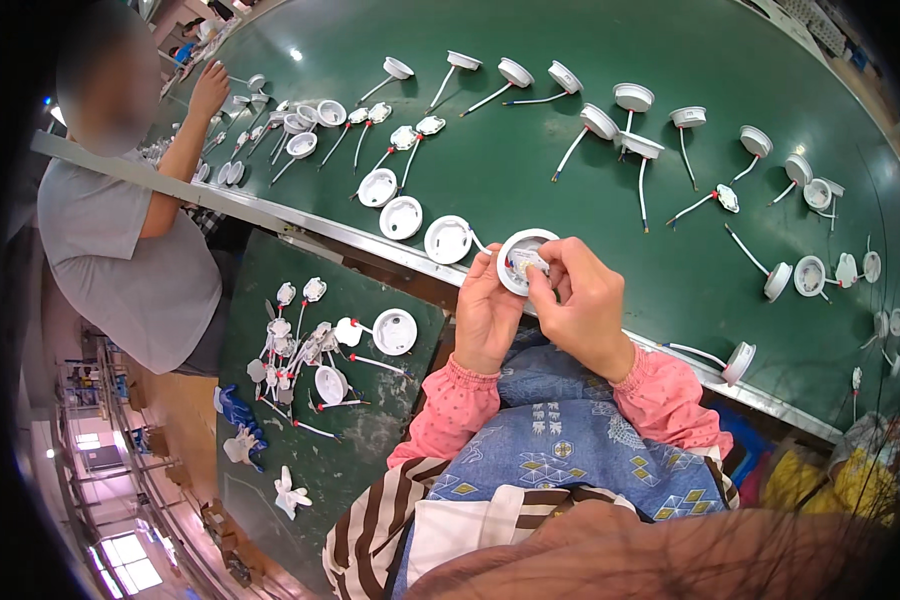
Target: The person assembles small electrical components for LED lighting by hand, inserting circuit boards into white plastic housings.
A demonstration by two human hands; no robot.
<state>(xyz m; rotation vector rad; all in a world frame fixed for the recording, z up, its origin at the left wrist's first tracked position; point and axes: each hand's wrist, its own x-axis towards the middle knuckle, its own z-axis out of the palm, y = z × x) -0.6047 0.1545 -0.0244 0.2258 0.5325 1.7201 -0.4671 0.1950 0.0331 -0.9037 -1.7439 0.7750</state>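
My left hand holds a white round lamp housing by its left side, its open face turned up towards me. A small white circuit module lies inside the housing. My right hand is closed at the housing's right side, its thumb pressed in against the module and its fingers bent over the rim. Part of the module is hidden by the thumb. To the left, on the table's edge, sits an empty white housing, with a white cable beside it.
Several white lamp housings with cables are spread over the green table. A lower green table at left bears a pile of wired modules, a white housing and gloves. Another person works at far left.
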